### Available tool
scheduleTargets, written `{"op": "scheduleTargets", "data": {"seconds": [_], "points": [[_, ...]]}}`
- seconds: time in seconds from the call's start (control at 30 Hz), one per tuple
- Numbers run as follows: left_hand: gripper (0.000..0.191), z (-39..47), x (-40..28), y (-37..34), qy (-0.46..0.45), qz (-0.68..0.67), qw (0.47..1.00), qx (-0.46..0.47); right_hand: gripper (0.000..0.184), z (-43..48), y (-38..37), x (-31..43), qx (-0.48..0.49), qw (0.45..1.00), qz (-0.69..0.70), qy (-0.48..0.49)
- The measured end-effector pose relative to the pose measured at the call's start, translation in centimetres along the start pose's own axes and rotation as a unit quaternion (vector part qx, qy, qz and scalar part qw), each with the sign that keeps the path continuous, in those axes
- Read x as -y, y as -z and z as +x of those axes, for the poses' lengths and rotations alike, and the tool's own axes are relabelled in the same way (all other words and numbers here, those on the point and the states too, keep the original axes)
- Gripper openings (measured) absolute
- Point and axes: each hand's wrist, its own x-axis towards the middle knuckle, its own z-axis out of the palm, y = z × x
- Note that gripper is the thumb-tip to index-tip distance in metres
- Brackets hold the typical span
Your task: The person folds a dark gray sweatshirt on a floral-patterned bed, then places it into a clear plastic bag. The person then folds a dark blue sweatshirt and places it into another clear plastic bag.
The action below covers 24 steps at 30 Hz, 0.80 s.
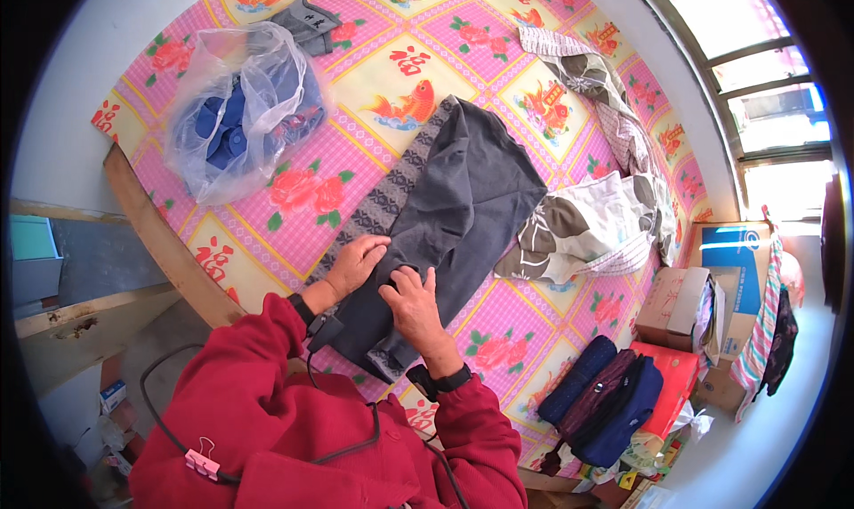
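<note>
A dark grey garment (467,195), which looks like a pair of trousers, lies stretched diagonally before me on a bed covering (373,75) printed with fish and roses. A grey and black patterned band (383,195) runs along its left side, and similar patterned cloth shows at the near end. My left hand (357,263) rests on the garment's left part, fingers extended close together. Beside it, my right hand (412,305) presses on the dark cloth with spread, bent fingers. A crease at its fingertips hides whether cloth is pinched. Both wrists wear black bands.
A clear plastic bag (247,115) holds blue clothing, with a grey folded cloth (307,25) behind. Brown and white patterned fabric (580,225) lies right. Rolled dark clothes (600,402) and cardboard boxes (674,305) stand at the right edge. A black cable (157,375) crosses my sleeve.
</note>
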Motion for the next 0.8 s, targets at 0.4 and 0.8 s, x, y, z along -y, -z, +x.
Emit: {"op": "scheduleTargets", "data": {"seconds": [0.4, 0.8], "points": [[0.041, -2.6, -2.5, -3.2, 0.277, -0.331, 0.9, -0.063, 0.022, -3.3, -1.2, 0.3, -0.215, 0.944, 0.233, -0.095], [0.024, -3.3, -4.3, -2.2, 0.139, -0.082, 0.987, 0.013, 0.025, -2.9, -4.6, -3.7, -0.064, 0.751, 0.571, -0.325]]}}
